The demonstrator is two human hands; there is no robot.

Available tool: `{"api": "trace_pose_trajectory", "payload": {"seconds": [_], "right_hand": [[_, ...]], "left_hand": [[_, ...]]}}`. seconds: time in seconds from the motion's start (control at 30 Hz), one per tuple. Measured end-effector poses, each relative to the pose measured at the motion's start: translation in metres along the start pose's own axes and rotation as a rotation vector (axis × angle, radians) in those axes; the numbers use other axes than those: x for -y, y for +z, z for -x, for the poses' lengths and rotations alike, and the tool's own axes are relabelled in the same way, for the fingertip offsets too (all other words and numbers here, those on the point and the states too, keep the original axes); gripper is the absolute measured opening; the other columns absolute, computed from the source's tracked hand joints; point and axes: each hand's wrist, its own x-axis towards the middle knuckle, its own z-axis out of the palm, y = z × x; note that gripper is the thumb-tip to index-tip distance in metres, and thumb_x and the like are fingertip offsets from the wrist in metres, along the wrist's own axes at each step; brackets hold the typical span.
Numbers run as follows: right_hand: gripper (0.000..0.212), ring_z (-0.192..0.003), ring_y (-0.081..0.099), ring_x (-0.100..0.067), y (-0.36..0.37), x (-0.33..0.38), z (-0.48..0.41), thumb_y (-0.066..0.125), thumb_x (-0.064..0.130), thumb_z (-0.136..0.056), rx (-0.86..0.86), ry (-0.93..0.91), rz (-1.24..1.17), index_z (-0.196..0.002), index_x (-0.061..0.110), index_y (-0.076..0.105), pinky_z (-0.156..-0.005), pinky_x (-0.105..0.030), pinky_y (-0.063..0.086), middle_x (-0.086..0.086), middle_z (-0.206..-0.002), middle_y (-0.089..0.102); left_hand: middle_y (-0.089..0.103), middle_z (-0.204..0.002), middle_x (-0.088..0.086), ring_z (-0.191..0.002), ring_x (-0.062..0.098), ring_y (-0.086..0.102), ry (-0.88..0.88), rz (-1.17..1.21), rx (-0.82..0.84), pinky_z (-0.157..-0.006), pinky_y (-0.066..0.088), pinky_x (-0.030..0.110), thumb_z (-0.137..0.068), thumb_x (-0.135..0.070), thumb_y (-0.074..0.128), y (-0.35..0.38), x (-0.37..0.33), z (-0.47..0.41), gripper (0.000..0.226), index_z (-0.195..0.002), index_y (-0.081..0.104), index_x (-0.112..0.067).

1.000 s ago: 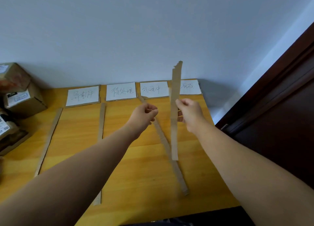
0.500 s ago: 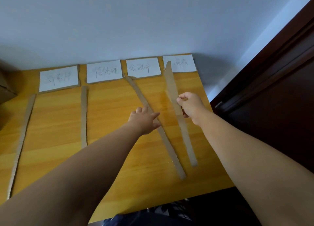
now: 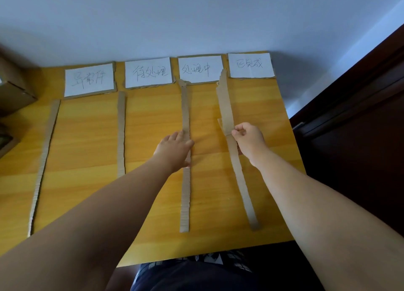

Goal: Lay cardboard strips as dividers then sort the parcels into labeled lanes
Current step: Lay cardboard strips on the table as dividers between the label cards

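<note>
Divider-laying, near its end.

Pressing on the third strip [image 3: 185, 192] with the left hand [image 3: 175, 148], fingers straight and flat across it about midway along. Pinching the fourth strip [image 3: 239, 174] with the right hand [image 3: 249, 140], thumb and curled fingers closed on its right edge above the middle.

Changed within the last second:
- No longer holding the fourth strip upright in the air. Lowered to the worktop [image 3: 153, 225], or very nearly; hard to tell whether the pinched stretch quite touches. Far end now at the gap between the third label [image 3: 200, 68] and the fourth label [image 3: 250, 65], near end slanting off to the right.
- No longer leaving the third strip on a diagonal. Swung straight, running from the lower left corner of the third label toward the near edge, roughly in line with the first strip [image 3: 43, 159] and the second strip [image 3: 121, 133] at the left.

Meaning for the task, as a judgement: lanes nearly marked out under the labels. Probably only squaring up the fourth strip left, by drawing its near end leftward, then letting go with both hands. Sorting not yet started, judging by the cardboard boxes [image 3: 13, 94] at the far left edge, cut off by the frame and likely the parcels.
</note>
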Motion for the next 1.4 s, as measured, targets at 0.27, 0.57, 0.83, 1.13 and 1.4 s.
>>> {"api": "trace_pose_trajectory", "payload": {"seconds": [0.27, 0.57, 0.83, 1.13, 1.4], "right_hand": [[0.02, -0.095, 0.061, -0.027, 0.005, -0.008, -0.013, 0.047, 0.017, -0.1, -0.081, 0.121, 0.077, -0.116, 0.012, 0.057, -0.084, -0.046, 0.056, -0.006, -0.104, 0.06], [0.02, -0.089, 0.054, -0.021, 0.0, -0.009, -0.033, 0.047, 0.017, -0.1, -0.091, 0.083, 0.189, -0.115, 0.01, 0.059, -0.076, -0.032, 0.048, -0.004, -0.101, 0.057], [0.025, -0.089, 0.053, -0.022, 0.001, -0.009, -0.043, 0.047, 0.015, -0.1, -0.075, 0.118, 0.237, -0.12, 0.007, 0.059, -0.075, -0.031, 0.045, -0.011, -0.113, 0.062], [0.028, -0.092, 0.064, -0.029, -0.008, -0.015, -0.045, 0.051, 0.022, -0.098, -0.045, 0.158, 0.264, -0.12, 0.008, 0.059, -0.082, -0.042, 0.057, -0.01, -0.102, 0.064], [0.062, -0.147, 0.016, -0.029, -0.015, -0.027, -0.029, 0.052, 0.034, -0.097, 0.192, -0.349, 0.984, -0.151, 0.022, 0.026, -0.116, -0.046, 0.022, -0.003, -0.16, 0.018]], "left_hand": [[0.009, -0.16, 0.02, -0.148, 0.033, 0.012, -0.036, 0.004, -0.038, -0.118, 0.019, 0.042, -0.088, -0.05, 0.058, 0.006, 0.005, 0.008, 0.073, -0.147, 0.027, -0.02], [0.008, -0.162, 0.014, -0.146, 0.028, 0.024, 0.054, 0.063, -0.002, -0.114, 0.027, 0.036, -0.087, -0.04, 0.066, 0.003, 0.015, 0.007, 0.079, -0.149, 0.023, -0.017], [0.007, -0.163, 0.01, -0.147, 0.025, 0.02, 0.144, 0.011, -0.028, -0.118, 0.016, 0.034, -0.088, -0.036, 0.065, 0.001, 0.017, 0.005, 0.08, -0.151, 0.019, -0.018], [-0.008, -0.162, 0.015, -0.15, 0.028, -0.001, 0.018, -0.07, 0.004, -0.12, 0.007, 0.04, -0.083, -0.057, 0.06, -0.006, 0.012, -0.007, 0.106, -0.154, -0.002, -0.008], [-0.017, -0.161, 0.012, -0.149, 0.028, -0.01, -0.063, -0.051, 0.066, -0.121, 0.003, 0.045, -0.079, -0.067, 0.057, -0.001, 0.006, -0.015, 0.119, -0.152, -0.012, -0.005]]}}
